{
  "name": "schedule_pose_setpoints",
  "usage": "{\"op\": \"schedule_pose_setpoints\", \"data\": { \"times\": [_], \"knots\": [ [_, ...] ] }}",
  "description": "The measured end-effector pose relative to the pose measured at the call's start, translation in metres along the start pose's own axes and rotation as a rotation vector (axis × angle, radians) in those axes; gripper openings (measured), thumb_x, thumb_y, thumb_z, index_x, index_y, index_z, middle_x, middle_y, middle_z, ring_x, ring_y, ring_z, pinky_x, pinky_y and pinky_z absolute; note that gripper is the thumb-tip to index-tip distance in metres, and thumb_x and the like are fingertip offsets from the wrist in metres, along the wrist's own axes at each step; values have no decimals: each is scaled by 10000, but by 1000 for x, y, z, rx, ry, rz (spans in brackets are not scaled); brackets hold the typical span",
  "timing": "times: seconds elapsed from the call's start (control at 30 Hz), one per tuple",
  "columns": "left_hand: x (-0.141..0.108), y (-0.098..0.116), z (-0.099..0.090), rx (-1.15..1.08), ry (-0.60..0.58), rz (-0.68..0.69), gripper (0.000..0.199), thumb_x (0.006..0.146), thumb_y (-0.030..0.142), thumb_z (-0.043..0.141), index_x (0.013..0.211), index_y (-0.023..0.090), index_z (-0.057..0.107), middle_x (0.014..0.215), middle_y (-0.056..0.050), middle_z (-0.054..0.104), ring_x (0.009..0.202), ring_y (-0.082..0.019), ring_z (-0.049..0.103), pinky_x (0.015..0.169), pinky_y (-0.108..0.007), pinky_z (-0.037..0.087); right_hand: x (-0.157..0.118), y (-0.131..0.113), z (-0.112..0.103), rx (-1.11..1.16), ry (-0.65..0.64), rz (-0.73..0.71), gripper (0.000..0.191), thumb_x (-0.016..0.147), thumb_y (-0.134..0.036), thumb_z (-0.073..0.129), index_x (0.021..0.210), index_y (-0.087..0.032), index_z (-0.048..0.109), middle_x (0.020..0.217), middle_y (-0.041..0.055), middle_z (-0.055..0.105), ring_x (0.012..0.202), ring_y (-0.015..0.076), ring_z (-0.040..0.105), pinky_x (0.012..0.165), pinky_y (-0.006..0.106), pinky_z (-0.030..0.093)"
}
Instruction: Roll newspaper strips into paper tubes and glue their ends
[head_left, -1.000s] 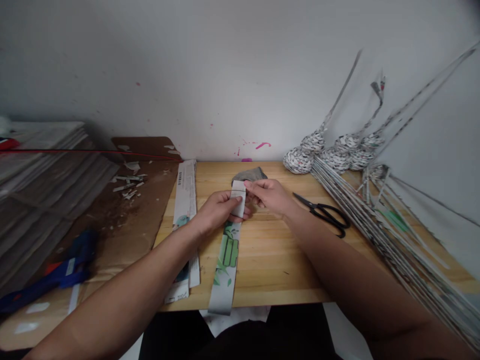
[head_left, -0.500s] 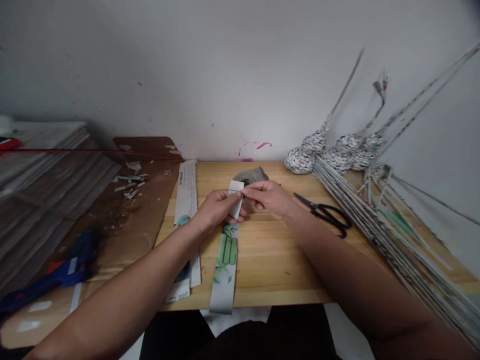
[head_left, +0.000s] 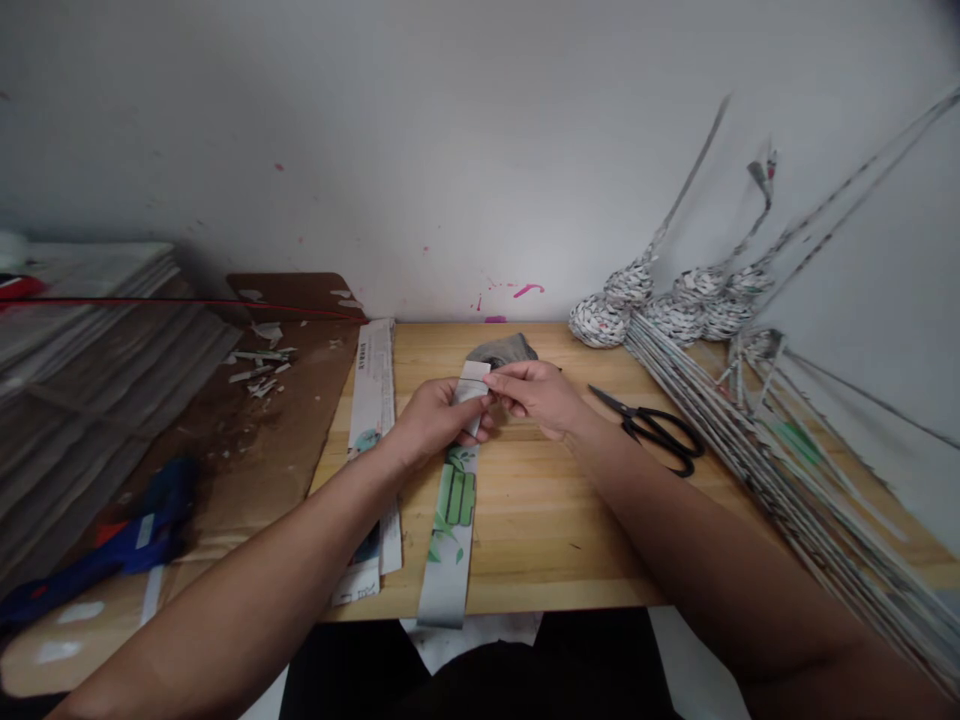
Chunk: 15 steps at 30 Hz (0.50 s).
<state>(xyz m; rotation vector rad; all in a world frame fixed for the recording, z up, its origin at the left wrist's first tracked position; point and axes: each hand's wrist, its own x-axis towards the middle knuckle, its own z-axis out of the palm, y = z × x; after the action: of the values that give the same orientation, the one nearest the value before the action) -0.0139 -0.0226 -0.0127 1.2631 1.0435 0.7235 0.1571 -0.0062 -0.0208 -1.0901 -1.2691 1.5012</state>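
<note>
A long newspaper strip (head_left: 448,540) with a green leafy print runs from my hands toward me, its near end hanging over the table edge. My left hand (head_left: 439,412) is closed on its far end, thumb on top and fingers beneath. Across that end lies a thin dark rod (head_left: 471,380). My right hand (head_left: 536,392) pinches the rod at the strip's right edge; the fingertips partly hide it. Just behind my hands sits a crumpled grey cloth (head_left: 510,349). Black-handled scissors (head_left: 652,425) rest to the right, blades partly open.
More newspaper strips (head_left: 371,390) lie on the left of the wooden table (head_left: 547,540). Beyond them are cardboard (head_left: 300,420) with paper scraps (head_left: 262,372), a blue glue gun (head_left: 142,535) and stacked paper (head_left: 90,370). At right are rolled paper sticks (head_left: 720,430) and woven paper balls (head_left: 600,320).
My left thumb has slid slightly down toward me on the strip, showing more of the rod. The strip's far end has shifted a touch right. My right hand has barely moved.
</note>
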Motion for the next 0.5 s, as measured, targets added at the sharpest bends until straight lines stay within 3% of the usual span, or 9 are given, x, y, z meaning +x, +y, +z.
{"op": "schedule_pose_setpoints", "data": {
  "times": [0.37, 0.5],
  "knots": [
    [1, -1, 1, -128, -77, -7, 343, 883, 412, 562, 987, 116, 700, 766, -118, 732, 636, -166, 687, 552, -237, 527, -2, -1, 8, -5, 69, -37, 348, 676, -479, 766, 690, -156, 638, 593, -22, 581, 502, 66, 452, 418, 199, 282],
    [2, -1, -2, -174, -79, -27, 347, 884, 400, 561, 1017, 109, 694, 792, -127, 737, 623, -173, 691, 537, -246, 537, -2, -3, 2, 30, 0, 14, 384, 704, -515, 741, 696, -147, 630, 624, -11, 583, 516, 69, 471, 407, 192, 276]
  ]
}}
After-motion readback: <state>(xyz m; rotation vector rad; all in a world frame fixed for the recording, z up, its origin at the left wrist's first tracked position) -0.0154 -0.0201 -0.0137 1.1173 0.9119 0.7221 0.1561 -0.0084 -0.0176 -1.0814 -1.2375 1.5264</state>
